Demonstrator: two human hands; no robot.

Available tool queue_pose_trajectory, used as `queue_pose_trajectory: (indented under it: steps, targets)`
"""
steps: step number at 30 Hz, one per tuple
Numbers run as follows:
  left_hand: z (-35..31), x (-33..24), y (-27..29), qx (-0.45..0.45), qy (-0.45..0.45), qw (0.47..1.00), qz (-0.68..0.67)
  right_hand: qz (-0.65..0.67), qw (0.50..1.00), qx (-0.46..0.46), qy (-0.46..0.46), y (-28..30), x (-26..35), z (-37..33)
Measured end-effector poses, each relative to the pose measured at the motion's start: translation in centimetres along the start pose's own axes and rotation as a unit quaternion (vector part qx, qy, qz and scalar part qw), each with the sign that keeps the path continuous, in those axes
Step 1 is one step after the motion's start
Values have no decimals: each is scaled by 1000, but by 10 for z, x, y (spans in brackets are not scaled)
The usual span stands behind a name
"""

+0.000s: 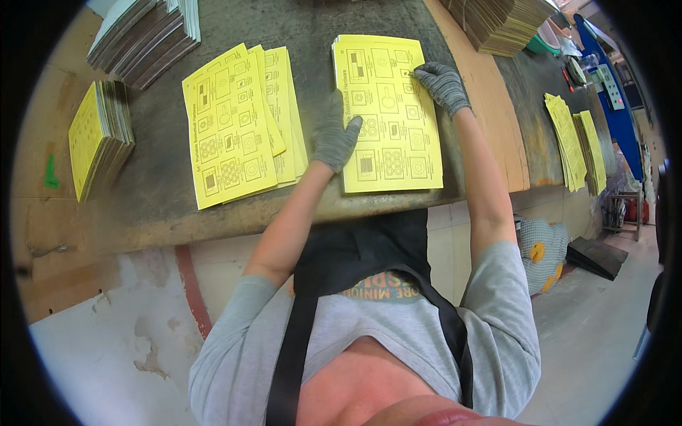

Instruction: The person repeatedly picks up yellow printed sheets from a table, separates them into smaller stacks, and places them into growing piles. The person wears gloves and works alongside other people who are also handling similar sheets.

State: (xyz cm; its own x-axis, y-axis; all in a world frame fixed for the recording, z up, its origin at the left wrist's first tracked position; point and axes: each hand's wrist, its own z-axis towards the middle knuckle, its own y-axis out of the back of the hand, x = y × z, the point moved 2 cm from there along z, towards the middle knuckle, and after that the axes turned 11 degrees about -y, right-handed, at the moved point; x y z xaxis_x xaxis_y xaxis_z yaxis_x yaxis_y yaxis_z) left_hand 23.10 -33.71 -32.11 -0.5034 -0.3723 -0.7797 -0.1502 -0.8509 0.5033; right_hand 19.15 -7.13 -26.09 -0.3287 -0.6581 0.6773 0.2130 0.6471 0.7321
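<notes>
A stack of yellow printed sheets (392, 135) with rows of small framed drawings lies on the dark worktable in front of me. My left hand (337, 138), in a grey knit glove, is against the stack's left edge. Its fingers are stretched along that side, and the thumb rests on the top sheet. At the upper right edge, my right hand (444, 85), also gloved in grey, has its fingertips closed on the stack's margin. Left of these lies a fanned pile of similar yellow sheets (229, 131), its layers overlapping unevenly.
A tall yellow-topped stack (92, 138) and grey-white bundles (145, 42) stand at the left. Brown-edged bundles (497, 25) sit at the far right, above more yellow sheets (566, 142). The worktable's front edge (284, 216) runs close to my apron; a checked cushion-like item (543, 248) is lower right.
</notes>
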Motion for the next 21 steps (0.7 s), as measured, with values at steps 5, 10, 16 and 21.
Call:
queue_pose_trajectory:
  steps: [5,10,16,21]
  targets:
    - [-1,6,-4,-12,-23,999,24,-44,997,44,-48,-2,0,11]
    - [-3,6,-4,-20,-26,999,32,-39,994,72,-73,0,9,11]
    - [-1,-1,0,18,2,999,34,-205,976,68,-14,-3,33,21]
    - [0,-3,2,10,9,1000,14,-255,962,100,5,1,41,27]
